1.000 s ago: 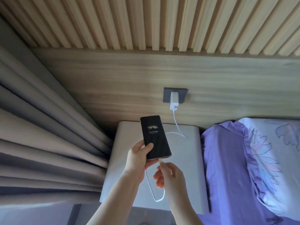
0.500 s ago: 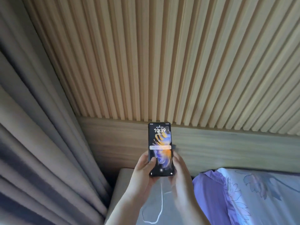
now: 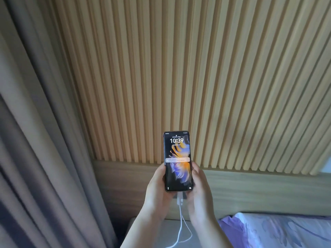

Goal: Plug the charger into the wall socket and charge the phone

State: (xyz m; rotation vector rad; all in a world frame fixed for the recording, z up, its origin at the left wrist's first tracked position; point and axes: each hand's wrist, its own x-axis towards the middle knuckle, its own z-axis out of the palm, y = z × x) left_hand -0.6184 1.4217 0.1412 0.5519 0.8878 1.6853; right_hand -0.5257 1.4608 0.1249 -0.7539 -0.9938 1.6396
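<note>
1. The left hand (image 3: 157,190) and right hand (image 3: 198,192) both gripped the phone (image 3: 178,161), held upright with its screen lit.
2. A white cable (image 3: 180,221) hung from the phone's lower edge.
3. Behind stood the slatted wall (image 3: 197,77), with the curtain (image 3: 35,140) to the left.

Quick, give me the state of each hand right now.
Left hand: closed on the phone, gripping its left edge.
Right hand: closed on the phone's right edge; white cable hangs from its bottom.
</note>
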